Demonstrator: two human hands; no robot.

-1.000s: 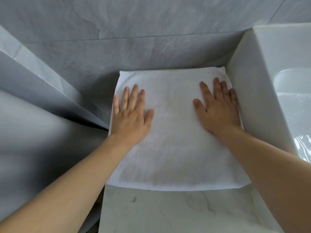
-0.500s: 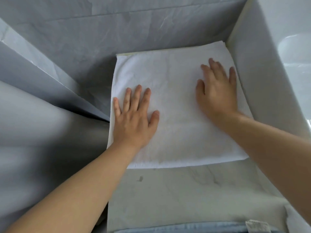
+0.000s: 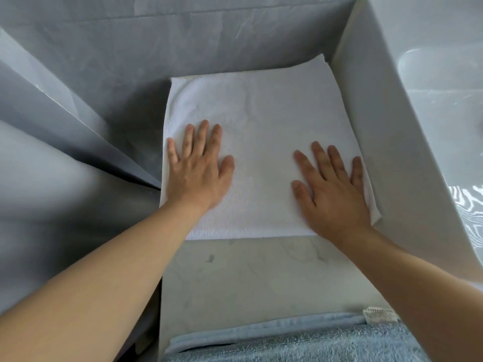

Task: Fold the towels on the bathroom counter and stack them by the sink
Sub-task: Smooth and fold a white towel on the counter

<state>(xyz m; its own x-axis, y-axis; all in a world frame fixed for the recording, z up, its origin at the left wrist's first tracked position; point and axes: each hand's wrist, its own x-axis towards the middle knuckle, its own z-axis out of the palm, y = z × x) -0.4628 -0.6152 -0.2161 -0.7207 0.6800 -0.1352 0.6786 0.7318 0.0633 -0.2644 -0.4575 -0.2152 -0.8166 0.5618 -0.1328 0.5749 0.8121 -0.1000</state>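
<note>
Both your hands lie flat on the folded white terry towel (image 3: 261, 142), which sits on the pale marble tabletop (image 3: 261, 278) with its right edge against the outer wall of the white ceramic sink (image 3: 392, 126) and its far edge at the grey tiled wall (image 3: 183, 43). Your left hand (image 3: 198, 168) presses near the towel's left edge with straight, slightly spread fingers; your right hand (image 3: 332, 189) rests palm-down by the near right corner, fingers straight too. Neither grip has hold of anything: both are fully open and only bear on the cloth. Compared with a second ago, both hands have slid from the far half of the towel back toward its near edge, the right one furthest, and the view has tipped down so that a pale blue fluffy towel (image 3: 300, 346) with a white care label (image 3: 380, 315) now shows at the near edge of the tabletop. That reads as the smoothing stroke finishing: the white towel looks flat, squared and already placed by the sink, so this piece seems done. The blue towel looks like the next to handle; whether it is already fully folded cannot be told from here.
</note>
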